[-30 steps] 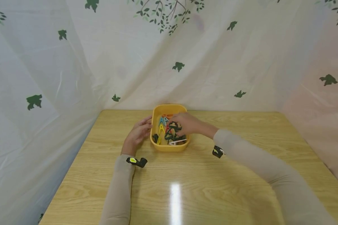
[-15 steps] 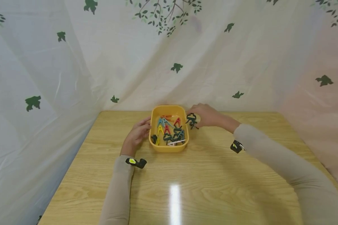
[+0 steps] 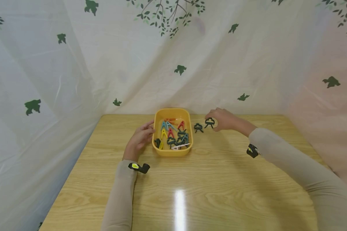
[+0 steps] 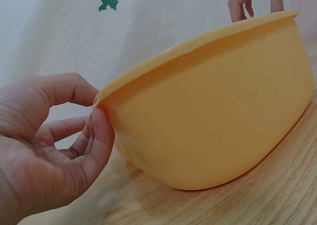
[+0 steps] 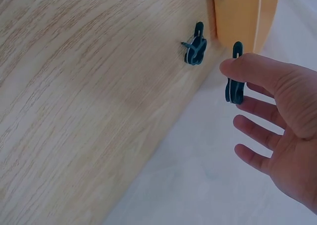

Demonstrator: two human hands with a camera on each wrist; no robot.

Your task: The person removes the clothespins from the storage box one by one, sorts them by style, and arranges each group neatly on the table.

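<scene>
A yellow plastic tub [image 3: 173, 153] holds several clips in red, blue, yellow, orange, white and dark green. My left hand [image 3: 139, 138] is at the tub's left side; in the left wrist view its thumb and finger [image 4: 74, 88] pinch the rim. To the right of the tub my right hand [image 3: 226, 120] holds a dark green clip [image 5: 235, 90] between thumb and fingertips, over the table's back edge area. Its other fingers are spread. Another dark green clip [image 3: 198, 127] rests on the wood between the tub and that hand.
The wooden table [image 3: 208, 189] ends at a white curtain [image 3: 150, 64] with green bird and leaf prints, which hangs right behind the tub and along both sides. A camera [image 3: 252, 150] is worn on each wrist.
My right hand came out of the tub with dark green clips and moved right. One clip now rests on the table, and the hand still holds another. The left hand has stayed put.
</scene>
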